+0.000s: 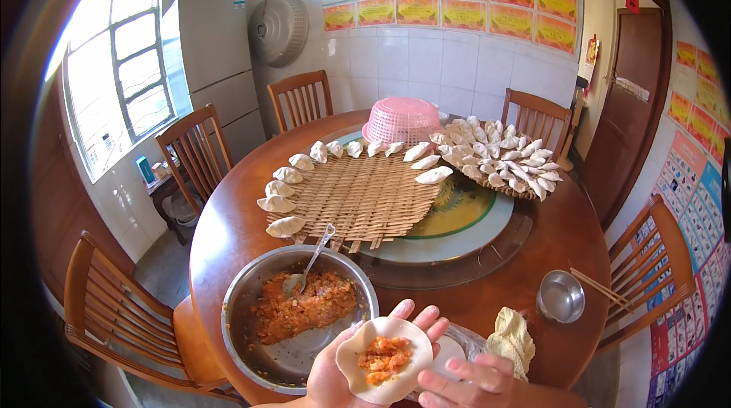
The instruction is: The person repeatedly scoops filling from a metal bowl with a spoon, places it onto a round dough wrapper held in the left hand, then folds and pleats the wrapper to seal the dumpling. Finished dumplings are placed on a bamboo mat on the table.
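Tiled walls [426, 57] and wooden chairs [301, 99] surround your round tabletop [563, 244], at whose centre a turntable [449, 246] supports a woven tray [358, 191]. Dumplings [278, 204] follow this tray's edge in a curved row, presumably spaced to limit sticking; a denser heap of dumplings [499, 150] lies at the far right. Near your left side stands a steel bowl [293, 366] of orange-red filling [304, 305], its spoon [318, 252] propped handle-up against the rim, probably for easy reach. Your left hand [333, 370] lies palm up, fingers loosely spread — a shallow cradle, it seems, that keeps the load central. Your right hand [476, 385] hovers just beside it, fingers parted and pinching nothing; whether they touch the dough cannot be told. On the left palm rests the round wrapper [422, 360], open and unfolded, with a small mound of filling [386, 358] at its middle — likely leaving the margin bare for sealing.
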